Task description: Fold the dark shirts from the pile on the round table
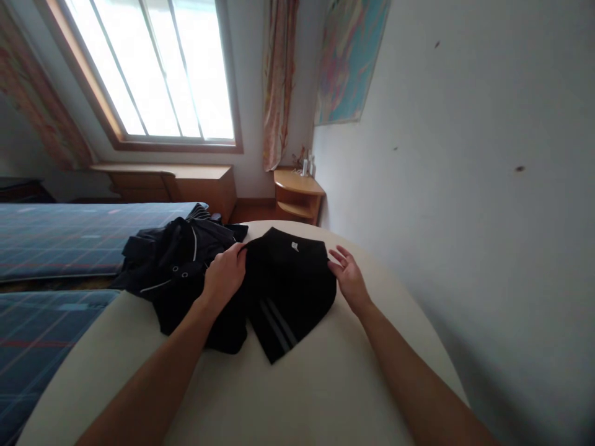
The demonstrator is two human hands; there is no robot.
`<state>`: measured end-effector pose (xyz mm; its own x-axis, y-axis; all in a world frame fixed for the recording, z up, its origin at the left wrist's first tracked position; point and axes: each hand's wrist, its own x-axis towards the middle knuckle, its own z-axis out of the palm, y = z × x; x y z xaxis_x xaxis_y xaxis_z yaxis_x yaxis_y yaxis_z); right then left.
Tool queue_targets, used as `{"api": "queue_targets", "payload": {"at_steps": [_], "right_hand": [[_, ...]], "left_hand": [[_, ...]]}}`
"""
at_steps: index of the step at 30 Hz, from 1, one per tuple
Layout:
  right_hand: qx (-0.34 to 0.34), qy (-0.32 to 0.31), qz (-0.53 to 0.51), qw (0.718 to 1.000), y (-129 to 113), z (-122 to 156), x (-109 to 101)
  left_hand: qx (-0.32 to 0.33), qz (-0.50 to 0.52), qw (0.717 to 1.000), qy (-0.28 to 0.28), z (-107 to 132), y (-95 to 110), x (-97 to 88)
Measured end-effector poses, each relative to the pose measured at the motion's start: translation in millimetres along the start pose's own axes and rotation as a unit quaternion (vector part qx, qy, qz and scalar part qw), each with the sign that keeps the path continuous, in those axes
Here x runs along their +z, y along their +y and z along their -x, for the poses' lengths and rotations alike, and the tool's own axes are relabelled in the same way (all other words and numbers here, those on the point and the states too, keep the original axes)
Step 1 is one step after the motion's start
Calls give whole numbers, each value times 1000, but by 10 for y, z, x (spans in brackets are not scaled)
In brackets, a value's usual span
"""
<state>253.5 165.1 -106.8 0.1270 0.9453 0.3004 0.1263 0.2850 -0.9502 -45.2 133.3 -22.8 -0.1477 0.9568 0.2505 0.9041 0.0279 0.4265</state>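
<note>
A folded black garment (pixel 288 288) with grey stripes and a small white label lies on a cream round table (pixel 334 378). My left hand (pixel 225 275) is closed, pinching the garment's upper left edge. My right hand (pixel 348 275) rests at the garment's right edge with its fingers spread, touching the cloth. A heap of dark clothes with white trim (pixel 174 263) lies just left of my left hand, partly under the folded piece.
Two beds with blue plaid covers (pixel 69 238) stand to the left. A wooden corner shelf (pixel 297 195) and a low wooden cabinet (pixel 186 183) sit under the window. A white wall runs close along the right side.
</note>
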Motion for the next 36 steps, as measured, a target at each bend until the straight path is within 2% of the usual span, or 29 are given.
{"api": "queue_targets", "payload": {"at_steps": [3,5,8,12,15,17,19,20,22,24,26,27,30,33,36], "right_hand": [[-12,-16,156,988,-42,113,103],[-32,-46,267,962,-111,220,159],[-62,-101,386,915,-222,388,208],[-81,-200,431,876,-284,514,225],[-70,-269,411,868,-289,482,168],[-62,-287,409,864,-288,412,60],[-61,-271,421,864,-287,320,-106],[-64,-243,429,868,-288,272,-199],[-82,-140,446,880,-295,179,-366],[-109,-21,458,882,-314,111,-458],[-136,44,456,878,-340,86,-443],[-145,44,450,880,-353,93,-399],[-142,-47,431,890,-368,187,-195],[-118,-154,425,884,-324,326,-23],[-120,-209,416,877,-236,400,15]], "left_hand": [[-30,-67,995,-73,3,-53,8],[-21,-102,987,-119,41,-45,-22],[7,-146,977,-157,111,-15,-86],[68,-144,968,-195,140,-46,-84],[145,-60,964,-214,119,-87,-32],[195,16,951,-239,95,-89,-15],[218,80,945,-232,60,-76,-14],[208,96,953,-197,39,-70,-15],[160,91,978,-101,0,-66,-7],[122,61,990,-41,-10,-69,10],[123,27,991,-52,31,-57,17],[130,9,989,-70,71,-39,11],[151,-49,977,-142,231,61,-40],[157,-104,958,-218,357,155,-75],[172,-115,949,-237,361,156,-39]]}}
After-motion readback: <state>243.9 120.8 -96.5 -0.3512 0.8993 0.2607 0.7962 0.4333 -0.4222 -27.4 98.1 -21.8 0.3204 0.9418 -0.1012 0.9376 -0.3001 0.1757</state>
